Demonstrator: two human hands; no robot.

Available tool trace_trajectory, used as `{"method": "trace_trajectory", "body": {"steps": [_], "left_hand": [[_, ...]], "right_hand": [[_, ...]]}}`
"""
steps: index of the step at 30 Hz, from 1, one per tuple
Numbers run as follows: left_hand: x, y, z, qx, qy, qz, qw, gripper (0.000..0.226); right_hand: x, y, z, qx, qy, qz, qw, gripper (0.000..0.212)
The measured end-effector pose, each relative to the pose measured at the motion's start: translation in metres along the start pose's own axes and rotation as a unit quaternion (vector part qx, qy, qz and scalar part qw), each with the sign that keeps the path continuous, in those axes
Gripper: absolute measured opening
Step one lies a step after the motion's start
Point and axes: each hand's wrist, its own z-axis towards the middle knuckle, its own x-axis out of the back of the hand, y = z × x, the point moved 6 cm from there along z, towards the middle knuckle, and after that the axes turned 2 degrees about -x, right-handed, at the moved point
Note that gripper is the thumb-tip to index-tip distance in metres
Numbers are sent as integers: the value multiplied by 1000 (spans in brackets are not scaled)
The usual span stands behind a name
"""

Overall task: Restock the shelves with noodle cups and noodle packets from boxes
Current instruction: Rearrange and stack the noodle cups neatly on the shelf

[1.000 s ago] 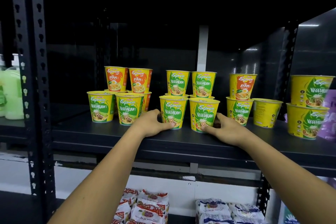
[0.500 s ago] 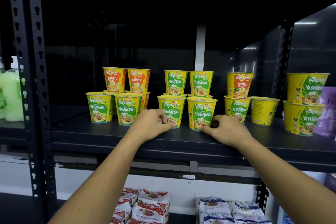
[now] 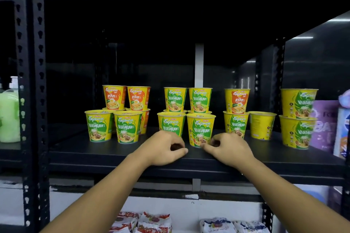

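Fingers (image 3: 173,139) curl in on both, holding nothing, left hand (image 3: 162,149) & right hand (image 3: 230,150) at the shelf (image 3: 94,155) front just before the two front-mid noodle cups (image 3: 201,128), so I judge that pair's placed; next, prob. reach to a box, out of view, for more.

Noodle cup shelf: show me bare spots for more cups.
Widest: left end of the shelf, between the black upright and the leftmost Vegetarian cup. Narrower lane between left cluster and middle cluster. Crowded by the middle cluster, where left hand and right hand sit.
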Motion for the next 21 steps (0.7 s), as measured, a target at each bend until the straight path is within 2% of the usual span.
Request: {"method": "trace_trajectory", "body": {"steps": [4,8,13,18,21], "left_hand": [[-12,33,13,-44,-24,-11,999,35],[-27,63,34,-82,-33,-23,996,32],[-55,106,77,-111,-74,-13,991,35],[-94,140,127,-102,-127,-28,986,40],[-110,156,148,-82,-155,-50,983,51]], "right_hand": [[-3,10,-10,45,-60,26,997,43],[3,36,-22,41,-91,24,995,44],[24,99,-37,-17,-107,19,994,42],[46,160,-56,-85,-112,17,990,44],[52,185,-61,-114,-116,18,986,50]]}}
